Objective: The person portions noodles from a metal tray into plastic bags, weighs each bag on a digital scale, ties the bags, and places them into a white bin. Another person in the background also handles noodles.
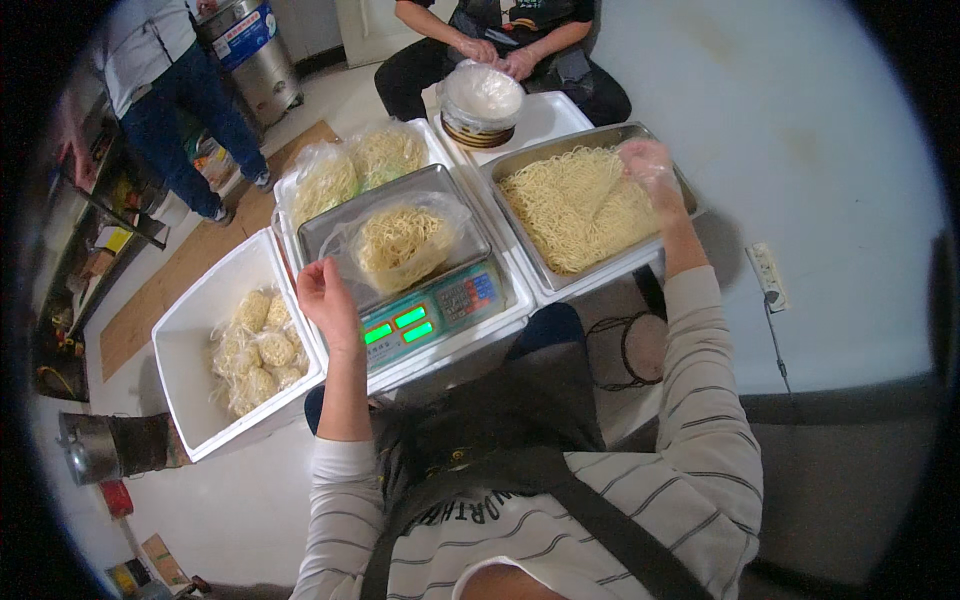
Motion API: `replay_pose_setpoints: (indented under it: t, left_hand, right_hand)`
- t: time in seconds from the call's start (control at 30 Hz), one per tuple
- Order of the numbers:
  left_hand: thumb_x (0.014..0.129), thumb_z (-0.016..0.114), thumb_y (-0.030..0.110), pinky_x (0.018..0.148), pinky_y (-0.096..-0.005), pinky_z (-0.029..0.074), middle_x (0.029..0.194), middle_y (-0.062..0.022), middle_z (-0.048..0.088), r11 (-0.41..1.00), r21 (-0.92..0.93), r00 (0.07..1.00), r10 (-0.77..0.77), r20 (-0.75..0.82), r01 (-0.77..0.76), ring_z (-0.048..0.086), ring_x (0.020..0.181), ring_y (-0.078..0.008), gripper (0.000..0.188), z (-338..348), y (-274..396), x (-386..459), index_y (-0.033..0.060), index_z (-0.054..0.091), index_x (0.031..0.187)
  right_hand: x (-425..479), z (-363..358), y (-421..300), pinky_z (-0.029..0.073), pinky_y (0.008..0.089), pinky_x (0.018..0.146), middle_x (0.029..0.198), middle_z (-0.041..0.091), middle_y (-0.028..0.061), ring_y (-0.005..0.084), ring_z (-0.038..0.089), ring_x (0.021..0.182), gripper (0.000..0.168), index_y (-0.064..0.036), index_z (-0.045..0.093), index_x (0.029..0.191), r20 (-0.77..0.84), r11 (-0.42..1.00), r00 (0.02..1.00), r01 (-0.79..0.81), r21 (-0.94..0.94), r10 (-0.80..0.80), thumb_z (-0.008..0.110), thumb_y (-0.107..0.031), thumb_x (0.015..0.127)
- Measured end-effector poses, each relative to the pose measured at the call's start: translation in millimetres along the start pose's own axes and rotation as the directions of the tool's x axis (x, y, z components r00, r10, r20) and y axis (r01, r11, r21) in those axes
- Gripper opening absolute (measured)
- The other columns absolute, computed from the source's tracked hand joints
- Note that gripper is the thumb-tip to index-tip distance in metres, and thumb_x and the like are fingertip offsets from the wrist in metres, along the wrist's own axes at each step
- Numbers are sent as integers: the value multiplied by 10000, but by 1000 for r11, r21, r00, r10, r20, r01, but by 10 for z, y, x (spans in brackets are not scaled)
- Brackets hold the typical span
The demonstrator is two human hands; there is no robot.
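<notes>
My left hand (pixel 326 304) is bare, its fingers curled beside the near-left edge of a clear plastic bag (pixel 454 210). Whether they pinch the film is unclear. Inside the open bag lies a bundle of yellow noodles (pixel 397 240), resting on the metal pan (pixel 330 232) of a digital scale (pixel 457 300) with lit green displays. My right hand (pixel 649 169), in a clear plastic glove, is blurred at the far-right corner of a steel tray (pixel 555 279). Loose noodles (pixel 570 202) fill this tray. The hand's fingertips are at the noodles, but their grip cannot be made out.
Left of the scale, a white foam box (pixel 187 390) holds several bagged noodle bundles (pixel 259 352). More bagged noodles (pixel 326 184) sit behind the pan. Opposite me, a seated person's hands (pixel 499 60) work at a plastic-lined round container (pixel 480 105). Another person (pixel 176 97) stands far left.
</notes>
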State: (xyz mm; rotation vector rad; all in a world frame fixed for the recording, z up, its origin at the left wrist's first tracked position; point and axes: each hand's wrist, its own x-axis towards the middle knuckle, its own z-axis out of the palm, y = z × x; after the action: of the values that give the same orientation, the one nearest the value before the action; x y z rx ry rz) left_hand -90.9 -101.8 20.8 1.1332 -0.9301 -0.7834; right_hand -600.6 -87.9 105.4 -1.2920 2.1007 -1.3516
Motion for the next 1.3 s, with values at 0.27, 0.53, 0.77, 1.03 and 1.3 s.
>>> replay_pose_setpoints:
  t: [0.27, 0.53, 0.77, 1.03, 1.3]
  left_hand:
    - [820, 605, 114, 582, -212, 392, 684, -2, 541, 1000, 14, 1000, -11, 24, 10, 472, 627, -70, 126, 86, 41, 83, 12, 549, 771]
    - [807, 610, 79, 569, -216, 402, 683, -10, 555, 998, -65, 997, 19, 77, -14, 497, 608, -79, 87, 129, 45, 235, 2, 570, 806]
    - [820, 616, 119, 498, -226, 410, 624, 8, 527, 972, -44, 957, -217, 192, 229, 482, 543, -69, 94, 60, 35, 351, 36, 591, 783]
    - [851, 609, 181, 496, -237, 425, 612, 32, 499, 888, -215, 905, -360, 227, 407, 435, 514, -58, 133, 89, 65, 269, 48, 618, 849]
    - [874, 577, 172, 496, -208, 369, 630, 39, 511, 896, -234, 920, -332, 210, 377, 430, 537, -48, 191, -17, 99, 263, 40, 647, 993]
  right_hand:
    - [73, -391, -679, 399, 229, 466, 641, 566, 9, 80, 504, 525, 121, -17, 630, 818, 34, 989, 999, -29, -143, 34, 646, -115, 749]
    - [-28, -467, -1567, 467, 207, 532, 699, 622, 50, 97, 573, 588, 157, 23, 633, 863, 42, 956, 988, 131, 262, -147, 644, -115, 788]
    - [-4, -447, -2786, 520, 230, 695, 878, 636, 86, 132, 619, 760, 216, 14, 592, 962, 176, 844, 889, 316, 434, -423, 622, -152, 826]
    - [-104, -138, -3725, 537, 284, 632, 786, 621, 92, 183, 624, 694, 130, 0, 563, 956, 216, 630, 725, 363, 687, -654, 562, -80, 854]
    - [-205, 734, -3573, 534, 252, 739, 885, 633, 95, 145, 624, 808, 200, -2, 590, 974, 456, 716, 621, 260, 647, -637, 605, -150, 840]
